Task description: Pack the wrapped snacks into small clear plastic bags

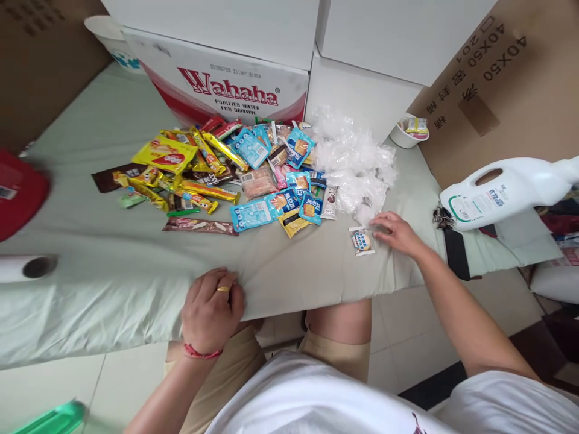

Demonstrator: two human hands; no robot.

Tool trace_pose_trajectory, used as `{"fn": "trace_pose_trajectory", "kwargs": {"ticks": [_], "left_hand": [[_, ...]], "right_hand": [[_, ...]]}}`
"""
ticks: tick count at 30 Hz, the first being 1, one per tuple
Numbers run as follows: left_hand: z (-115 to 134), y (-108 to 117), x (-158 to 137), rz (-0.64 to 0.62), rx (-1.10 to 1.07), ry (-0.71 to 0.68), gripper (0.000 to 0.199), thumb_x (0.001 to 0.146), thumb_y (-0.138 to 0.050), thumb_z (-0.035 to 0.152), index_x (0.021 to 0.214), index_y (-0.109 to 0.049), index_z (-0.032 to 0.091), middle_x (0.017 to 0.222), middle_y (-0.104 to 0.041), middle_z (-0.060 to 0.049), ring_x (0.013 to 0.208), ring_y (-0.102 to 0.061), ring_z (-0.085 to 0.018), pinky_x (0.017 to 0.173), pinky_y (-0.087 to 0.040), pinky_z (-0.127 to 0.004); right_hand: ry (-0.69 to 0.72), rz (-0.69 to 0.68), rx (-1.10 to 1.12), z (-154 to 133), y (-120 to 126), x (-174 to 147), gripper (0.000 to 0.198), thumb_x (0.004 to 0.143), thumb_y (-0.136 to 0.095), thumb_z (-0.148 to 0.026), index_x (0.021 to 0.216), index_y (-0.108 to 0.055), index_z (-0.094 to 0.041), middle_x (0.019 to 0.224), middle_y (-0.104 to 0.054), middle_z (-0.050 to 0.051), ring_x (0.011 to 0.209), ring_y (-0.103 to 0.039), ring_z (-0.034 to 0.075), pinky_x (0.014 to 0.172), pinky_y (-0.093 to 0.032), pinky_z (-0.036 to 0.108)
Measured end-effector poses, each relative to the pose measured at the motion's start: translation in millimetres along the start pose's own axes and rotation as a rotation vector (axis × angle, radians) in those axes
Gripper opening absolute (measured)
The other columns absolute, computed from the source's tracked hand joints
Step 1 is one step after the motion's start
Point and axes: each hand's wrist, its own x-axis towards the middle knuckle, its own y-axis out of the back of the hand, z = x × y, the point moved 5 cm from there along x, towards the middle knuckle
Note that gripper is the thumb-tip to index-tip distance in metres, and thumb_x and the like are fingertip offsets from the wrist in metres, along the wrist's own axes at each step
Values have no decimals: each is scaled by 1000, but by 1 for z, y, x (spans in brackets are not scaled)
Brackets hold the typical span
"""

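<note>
My left hand (pixel 211 310) rests at the front edge of the cloth-covered table, fingers curled in and nothing visible in them. My right hand (pixel 394 234) is at the right, beside a small white and blue snack packet (pixel 361 241). Its fingertips reach the lower end of a pile of clear plastic bags (pixel 350 160), the thumb and forefinger slightly apart. Whether they touch the plastic I cannot tell. Left of the bags lies a heap of wrapped snacks, with blue packets (pixel 251 214), yellow bars (pixel 210 191), a yellow bag (pixel 165 154) and a brown wafer bar (pixel 200 226).
Behind the snacks stands a Wahaha water carton (pixel 226 81) beside white boxes (pixel 362 90). A white tub (pixel 407 134) holds small packets. At the right lie a white detergent bottle (pixel 502 190) and keys (pixel 442 217). A red object (pixel 20 193) and a roll (pixel 27 267) are at the left.
</note>
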Motion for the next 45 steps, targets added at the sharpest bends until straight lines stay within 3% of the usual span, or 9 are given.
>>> {"fn": "trace_pose_trajectory", "kwargs": {"ticks": [3,9,15,18,21,29,36,41,45], "left_hand": [[-2,0,-3,2,-79,46,16,86,-61,14,98,-72,19,102,-74,-12,100,-70,-28,90,-55,-40],[7,27,-10,78,-465,310,15,89,-60,15,96,-73,21,101,-71,-8,95,-70,-22,87,-55,-34],[54,23,-4,-237,-1218,701,25,94,-66,43,102,-71,21,94,-70,-6,79,-68,-18,59,-52,-25],[83,12,5,-348,-1516,776,40,84,-79,50,110,-71,21,110,-71,-9,99,-70,-23,68,-57,-28],[91,-2,6,-330,-1599,812,39,76,-88,47,96,-72,18,92,-73,-6,84,-68,-19,74,-55,-30],[53,-12,-15,-224,-1549,1009,39,68,-92,49,73,-69,18,68,-62,3,63,-49,-9,63,-40,-24],[45,3,-10,-251,-1749,1084,34,72,-90,43,74,-66,19,76,-63,0,73,-57,-11,66,-47,-23],[32,-8,-15,-109,-1829,1287,36,71,-91,34,79,-59,20,80,-67,3,74,-65,-11,71,-55,-26],[27,-8,-11,-20,-1885,1268,37,72,-91,33,78,-57,21,86,-71,2,83,-70,-14,83,-60,-33]], "right_hand": [[-44,233,37,-7,-9,-3,20,86,-72,-44,89,-76,-25,93,-71,7,91,-62,24,85,-50,41],[-173,560,688,-53,-8,-13,34,75,-81,-50,92,-66,-25,80,-61,-1,63,-47,12,55,-38,27],[-194,408,1097,-139,-70,-39,33,70,-87,-44,86,-63,-28,72,-53,-4,57,-41,10,51,-37,25],[-284,179,1140,-179,-134,-60,32,72,-88,-47,85,-68,-26,71,-58,-2,55,-40,10,50,-35,25],[-335,64,1170,-202,-177,-78,31,74,-87,-48,84,-70,-24,70,-58,-2,55,-41,9,51,-34,25],[-473,45,1303,-183,-163,-81,32,64,-92,-37,80,-69,-21,71,-54,-2,57,-34,8,48,-27,22],[-402,-93,1204,-183,-144,-85,16,70,-81,-32,75,-70,-21,67,-50,-1,64,-41,12,54,-35,25],[-324,-23,1251,-182,-140,-88,12,68,-74,-30,69,-65,-22,72,-53,1,66,-45,14,58,-40,27],[-406,-57,995,-156,-153,-98,20,72,-78,-38,73,-66,-22,68,-53,0,63,-44,14,56,-38,27]]}}
